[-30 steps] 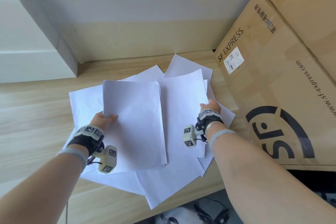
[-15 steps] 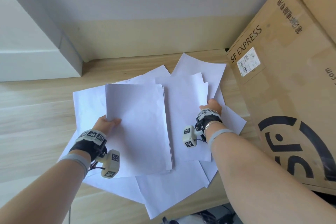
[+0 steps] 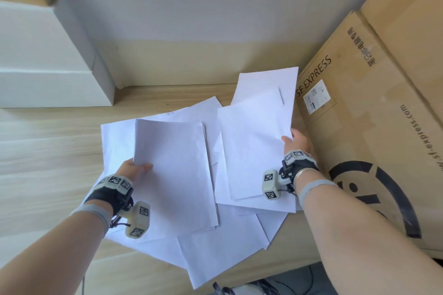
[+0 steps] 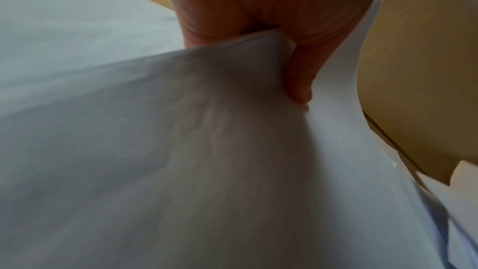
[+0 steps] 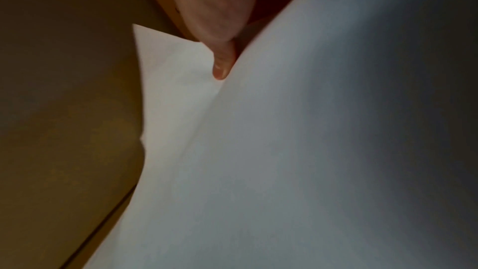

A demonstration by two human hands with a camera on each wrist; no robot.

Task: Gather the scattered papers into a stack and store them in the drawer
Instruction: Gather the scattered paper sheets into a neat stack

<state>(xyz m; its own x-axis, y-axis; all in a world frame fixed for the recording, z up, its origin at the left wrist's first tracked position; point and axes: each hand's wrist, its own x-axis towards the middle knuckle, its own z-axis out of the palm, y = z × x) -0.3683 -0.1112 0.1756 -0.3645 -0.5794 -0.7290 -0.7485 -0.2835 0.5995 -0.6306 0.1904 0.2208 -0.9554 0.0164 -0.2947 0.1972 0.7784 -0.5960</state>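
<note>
Several white sheets lie fanned across the wooden desk [image 3: 48, 146]. My left hand [image 3: 136, 167] pinches the left edge of a small stack of papers [image 3: 172, 170], thumb on top; the left wrist view shows the fingers [image 4: 297, 81] curled round the paper stack [image 4: 181, 150]. My right hand [image 3: 293, 141] grips the right edge of a second bundle of sheets [image 3: 254, 146], lifted a little off the pile; in the right wrist view a fingertip [image 5: 221, 69] presses against this bundle [image 5: 284, 150]. More loose sheets [image 3: 215, 251] lie beneath, overhanging the desk's front edge. No drawer is in view.
A large cardboard SF Express box [image 3: 374, 112] stands close on the right, almost touching my right hand. White boxes [image 3: 48, 74] are stacked at the back left against the wall. Cables [image 3: 263, 287] lie on the floor below the desk's front edge.
My right hand has moved right and back with its bundle, separating it from the left-hand stack. The left hand has kept its hold.
</note>
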